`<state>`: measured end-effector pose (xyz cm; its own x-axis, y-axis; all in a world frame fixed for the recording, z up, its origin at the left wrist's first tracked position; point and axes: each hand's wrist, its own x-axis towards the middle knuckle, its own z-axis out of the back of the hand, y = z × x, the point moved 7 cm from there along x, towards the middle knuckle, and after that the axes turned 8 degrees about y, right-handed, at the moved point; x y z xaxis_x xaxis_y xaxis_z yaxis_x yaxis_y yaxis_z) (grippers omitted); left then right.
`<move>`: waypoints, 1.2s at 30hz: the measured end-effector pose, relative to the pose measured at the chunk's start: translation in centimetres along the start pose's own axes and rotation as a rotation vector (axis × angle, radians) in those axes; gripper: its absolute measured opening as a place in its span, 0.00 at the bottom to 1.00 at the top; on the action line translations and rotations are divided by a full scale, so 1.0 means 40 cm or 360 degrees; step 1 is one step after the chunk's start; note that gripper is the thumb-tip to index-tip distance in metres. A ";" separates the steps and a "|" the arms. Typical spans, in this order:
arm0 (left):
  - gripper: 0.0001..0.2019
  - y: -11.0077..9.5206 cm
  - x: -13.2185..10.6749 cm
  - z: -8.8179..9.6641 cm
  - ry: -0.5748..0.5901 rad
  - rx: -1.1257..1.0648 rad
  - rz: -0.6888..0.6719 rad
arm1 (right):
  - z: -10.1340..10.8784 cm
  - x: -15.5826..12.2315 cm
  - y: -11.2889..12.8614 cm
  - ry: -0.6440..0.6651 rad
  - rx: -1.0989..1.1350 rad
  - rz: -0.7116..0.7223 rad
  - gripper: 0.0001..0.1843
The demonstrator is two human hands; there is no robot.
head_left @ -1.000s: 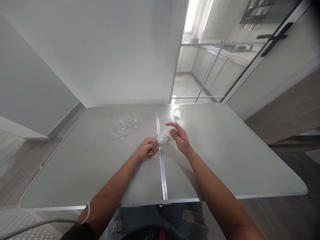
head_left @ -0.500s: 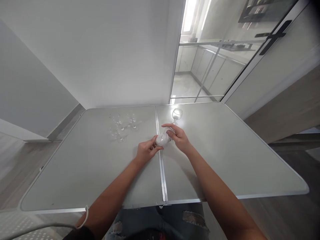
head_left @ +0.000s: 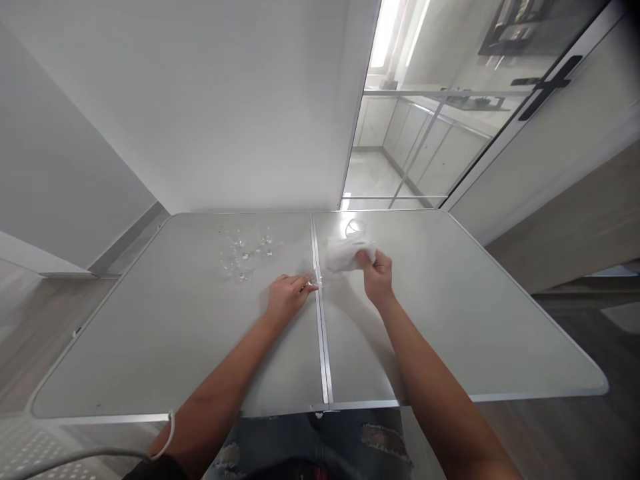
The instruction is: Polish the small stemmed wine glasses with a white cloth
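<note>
Near the table's centre seam, my left hand (head_left: 289,295) pinches a small clear glass (head_left: 315,281), whose shape is mostly lost against the pale surface. To its right, my right hand (head_left: 376,275) is closed on one end of a white cloth (head_left: 345,255) or tissue, which hangs out leftward and is a little blurred. Just behind the cloth stands a clear stemmed glass (head_left: 355,228); its lower part is hidden. Several clear stemmed glasses (head_left: 243,257) stand grouped on the left half of the table.
The pale folding table (head_left: 175,347) has a metal rim and a metal seam (head_left: 325,360) down its middle. A white wall (head_left: 240,107) rises behind it, beside a glazed door (head_left: 400,153). A cable (head_left: 90,454) runs past the front left edge.
The white cloth was bunched round the glass between both hands. My right hand has drawn it off, rightward and away, and it now hangs loose. My left hand keeps the glass.
</note>
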<state>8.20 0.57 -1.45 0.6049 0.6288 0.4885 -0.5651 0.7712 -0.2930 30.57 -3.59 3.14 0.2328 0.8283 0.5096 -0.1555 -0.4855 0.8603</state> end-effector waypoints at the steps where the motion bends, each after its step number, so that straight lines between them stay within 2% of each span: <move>1: 0.11 -0.004 0.001 0.004 0.0002 0.0008 -0.0030 | -0.027 -0.002 0.018 0.0252 -0.0211 0.0121 0.12; 3: 0.11 -0.021 0.004 0.011 0.0016 0.0041 -0.0165 | -0.096 -0.022 0.043 0.0817 -0.0518 0.0342 0.08; 5: 0.13 -0.041 0.005 0.016 0.0027 0.0079 -0.0331 | -0.151 -0.050 0.057 0.1231 -0.0640 0.0458 0.06; 6: 0.15 -0.048 0.005 0.019 0.0025 0.0085 -0.0389 | -0.169 -0.060 0.060 0.1342 -0.0667 0.0474 0.05; 8: 0.16 -0.052 0.005 0.022 0.0029 0.0061 -0.0425 | -0.190 -0.069 0.061 0.1402 -0.0723 0.0440 0.06; 10: 0.15 -0.048 0.007 0.021 0.0053 0.0014 -0.0393 | -0.189 -0.064 0.053 0.1289 -0.0763 0.0327 0.08; 11: 0.14 -0.045 0.007 0.020 0.0067 -0.0008 -0.0363 | -0.177 -0.056 0.047 0.1147 -0.0745 0.0239 0.08; 13: 0.11 -0.039 0.008 0.017 0.0097 -0.0050 -0.0294 | -0.122 -0.036 0.038 0.0675 -0.0610 0.0064 0.06; 15: 0.08 -0.034 0.007 0.012 0.0132 -0.0098 -0.0244 | -0.048 -0.027 0.036 0.0141 -0.0487 -0.0015 0.04; 16: 0.09 -0.035 0.006 0.010 0.0157 -0.0120 -0.0243 | -0.020 -0.027 0.041 -0.0042 -0.0486 0.0013 0.03; 17: 0.09 -0.037 0.006 0.007 0.0181 -0.0135 -0.0253 | -0.004 -0.025 0.050 -0.0124 -0.0526 0.0081 0.02; 18: 0.09 -0.039 0.005 0.006 0.0196 -0.0144 -0.0273 | -0.002 -0.022 0.061 -0.0092 -0.0588 0.0166 0.03; 19: 0.09 -0.043 0.005 0.007 0.0204 -0.0149 -0.0299 | -0.014 -0.017 0.068 0.0051 -0.0641 0.0241 0.05; 21: 0.09 -0.049 0.004 0.011 0.0194 -0.0145 -0.0343 | -0.064 -0.016 0.064 0.0547 -0.0649 0.0269 0.08; 23: 0.08 -0.054 0.003 0.017 0.0180 -0.0149 -0.0360 | -0.117 -0.033 0.045 0.1056 -0.0573 0.0119 0.11; 25: 0.09 -0.055 0.002 0.020 0.0183 -0.0170 -0.0344 | -0.141 -0.048 0.031 0.1297 -0.0503 -0.0048 0.16; 28: 0.09 -0.057 -0.002 0.022 0.0191 -0.0230 -0.0314 | -0.135 -0.047 0.019 0.1271 -0.0373 -0.0213 0.18; 31: 0.08 -0.054 -0.008 0.025 0.0138 -0.0351 -0.0250 | -0.117 -0.043 -0.019 0.1128 -0.0009 -0.0530 0.15; 34: 0.10 -0.037 -0.011 0.024 0.0041 -0.0599 -0.0030 | -0.112 -0.044 -0.071 0.0742 0.0538 -0.0830 0.15; 36: 0.13 -0.019 -0.011 0.015 -0.0006 -0.0847 0.0188 | -0.129 -0.048 -0.094 0.0475 0.0815 -0.0859 0.16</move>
<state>8.04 -0.36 -0.96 0.5523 0.7145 0.4296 -0.2664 0.6395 -0.7212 25.74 -1.90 -1.13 -0.1279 0.9901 0.0577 0.3820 -0.0045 0.9241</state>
